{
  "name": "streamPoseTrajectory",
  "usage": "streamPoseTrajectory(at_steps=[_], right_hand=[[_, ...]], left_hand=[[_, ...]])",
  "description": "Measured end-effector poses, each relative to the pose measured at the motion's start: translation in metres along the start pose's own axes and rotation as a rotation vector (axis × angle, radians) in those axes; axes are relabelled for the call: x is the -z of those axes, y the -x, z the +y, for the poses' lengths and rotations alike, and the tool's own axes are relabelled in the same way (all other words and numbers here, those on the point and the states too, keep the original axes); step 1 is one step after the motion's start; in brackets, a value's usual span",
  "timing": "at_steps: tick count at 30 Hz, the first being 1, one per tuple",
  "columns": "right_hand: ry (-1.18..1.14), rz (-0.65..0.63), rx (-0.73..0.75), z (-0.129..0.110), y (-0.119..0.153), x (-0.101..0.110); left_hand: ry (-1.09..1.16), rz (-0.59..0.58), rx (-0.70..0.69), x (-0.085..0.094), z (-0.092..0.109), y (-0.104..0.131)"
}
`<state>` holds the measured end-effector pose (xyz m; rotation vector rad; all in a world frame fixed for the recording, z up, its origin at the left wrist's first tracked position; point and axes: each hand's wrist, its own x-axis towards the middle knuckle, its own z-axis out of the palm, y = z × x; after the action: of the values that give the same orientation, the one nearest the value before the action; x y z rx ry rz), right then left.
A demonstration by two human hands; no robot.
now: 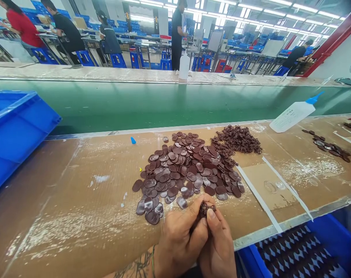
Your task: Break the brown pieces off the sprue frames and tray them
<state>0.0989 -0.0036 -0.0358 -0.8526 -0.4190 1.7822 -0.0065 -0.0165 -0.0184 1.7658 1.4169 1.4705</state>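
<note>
Bright ceiling tubes (274, 12) — glare patches on tabletop (85, 181)

Discs (178, 170) lie heaped on the bench (77, 193), scraps (237, 139) behind them to the right. A crate (19, 133) is at left, a squeeze bottle (292, 116) right of the scraps.

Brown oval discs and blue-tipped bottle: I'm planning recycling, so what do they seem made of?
Brown oval discs: probably plastic or rubber, smooth and glossy, judging by their bright reflections.
Blue-tipped bottle: likely plastic, satin-looking, judging by its milky, seemingly translucent body.

fg: 2 own hands (178, 237), 1 lg disc pile (179, 170), 2 bins (16, 135), 1 btl (292, 116)
</note>
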Motion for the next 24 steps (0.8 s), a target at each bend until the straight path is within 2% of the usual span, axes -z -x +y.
streamPoseTrajectory(at_steps=[5, 17, 24], right_hand=[[0.010, 0.048, 0.021, -0.001, 0.001, -0.004], [0.014, 0.059, 0.010, -0.003, 0.002, -0.011], [0.003, 0.012, 0.029, -0.003, 0.002, -0.013]], left_hand=[[0.011, -0.019, 0.012, 0.001, -0.002, 0.001], [-0.032, -0.004, -0.016, 0.000, -0.002, 0.000], [-0.079, -0.008, -0.025, -0.001, -0.006, 0.003]])
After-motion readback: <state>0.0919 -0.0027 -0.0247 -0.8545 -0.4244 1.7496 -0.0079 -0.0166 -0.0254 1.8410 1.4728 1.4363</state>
